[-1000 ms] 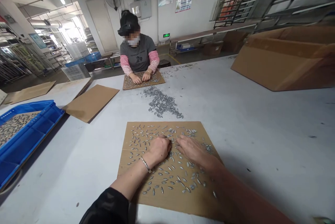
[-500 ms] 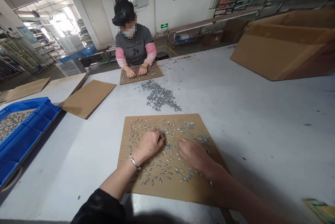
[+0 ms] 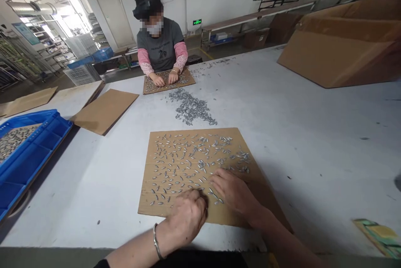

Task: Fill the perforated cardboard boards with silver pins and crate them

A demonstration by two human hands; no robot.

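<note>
A brown cardboard sheet [image 3: 147, 193] lies in front of me, scattered with small silvery, spindle-shaped metal pieces [image 3: 171, 163]. They lie mostly apart on the left and in small clusters toward the upper right. My left hand [image 3: 189, 213], with a bangle at the wrist, rests at the sheet's near edge. Its fingers are curled, and the fingertips are hidden below the knuckles. Over the right half of the sheet is my right hand [image 3: 230, 190], its fingers bent down close to the pieces. Whatever it may pinch is hidden.
Beyond the sheet lies a heap of metal pieces [image 3: 192, 107]. Across the table a person [image 3: 161, 46] works on another cardboard sheet [image 3: 188, 82]. A blue crate [image 3: 37, 163] and bare cardboard [image 3: 106, 111] are at left; a large carton [image 3: 332, 51] stands at right.
My left hand has moved from the sheet's upper middle down to its near edge. My right hand stays near the right half. The view has tilted slightly downward.
</note>
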